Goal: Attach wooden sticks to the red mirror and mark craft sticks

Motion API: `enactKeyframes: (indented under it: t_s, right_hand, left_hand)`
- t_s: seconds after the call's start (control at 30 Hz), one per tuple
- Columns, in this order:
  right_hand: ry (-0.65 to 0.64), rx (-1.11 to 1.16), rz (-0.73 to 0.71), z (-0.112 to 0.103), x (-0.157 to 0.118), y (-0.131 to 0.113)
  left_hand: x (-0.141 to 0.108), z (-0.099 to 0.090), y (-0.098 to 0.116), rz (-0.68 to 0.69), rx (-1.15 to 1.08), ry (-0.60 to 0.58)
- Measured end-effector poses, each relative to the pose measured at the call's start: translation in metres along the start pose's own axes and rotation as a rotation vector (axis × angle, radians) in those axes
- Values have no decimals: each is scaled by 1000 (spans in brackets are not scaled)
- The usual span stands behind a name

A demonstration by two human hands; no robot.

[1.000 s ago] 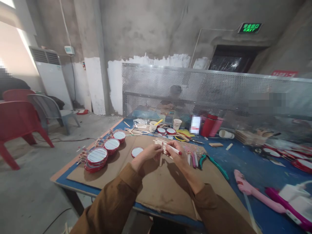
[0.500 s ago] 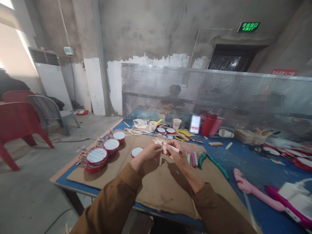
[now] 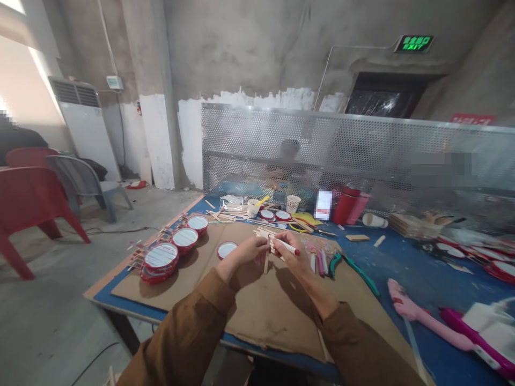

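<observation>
Okay, here's what my head cam feed shows right now. The left hand [image 3: 245, 253] is clamped around a small bundle of craft sticks [image 3: 269, 242], and one stick [image 3: 265, 264] pokes down below the fingers. The right hand [image 3: 289, 255] has a firm hold on a white marker [image 3: 286, 246] with a red end. Its tip is buried behind the fingers, so I can't tell if it's touching the wood.

Both hands are right next to each other, above a cardboard sheet [image 3: 261, 321] laid over a blue table [image 3: 120, 294]. Just left of them there's a lone red-rimmed disc [image 3: 227, 250], and further left sits a row of the same discs, ending in a stack [image 3: 159, 262]. Just right of the hands I've got some pens [image 3: 321, 262] and green-handled pliers [image 3: 333, 265].

Further back on the table there's a paper cup [image 3: 252, 208] and a red flask [image 3: 343, 210], and off to the right lies a pink plastic piece [image 3: 418, 332]. Past the table's far edge stands a perforated metal screen [image 3: 322, 145], with a blurry person [image 3: 290, 161] on the other side. Over on the left there's a red plastic chair [image 3: 32, 214].
</observation>
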State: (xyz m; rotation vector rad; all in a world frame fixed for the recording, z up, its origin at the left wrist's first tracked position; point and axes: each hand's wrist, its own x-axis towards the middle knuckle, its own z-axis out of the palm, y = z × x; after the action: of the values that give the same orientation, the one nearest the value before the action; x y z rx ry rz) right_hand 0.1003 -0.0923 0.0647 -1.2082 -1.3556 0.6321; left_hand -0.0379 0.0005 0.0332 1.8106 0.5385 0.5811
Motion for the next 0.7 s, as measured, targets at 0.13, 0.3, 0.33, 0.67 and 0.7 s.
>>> enactKeyframes:
  t_s: [0.13, 0.3, 0.33, 0.67, 0.7]
  right_hand:
    - [29, -25, 2, -2, 2, 5]
    - [11, 18, 10, -2, 2, 4]
    - [8, 10, 12, -1, 1, 3]
    - [33, -2, 2, -1, -1, -3]
    - [22, -6, -1, -1, -1, -4]
  left_hand:
    - [0, 1, 0, 10, 5, 19]
    - [0, 0, 0, 17, -17, 8]
    - [0, 0, 0, 20, -22, 8]
    - [-2, 1, 4, 0, 6, 16]
    - [-2, 1, 4, 2, 8, 14]
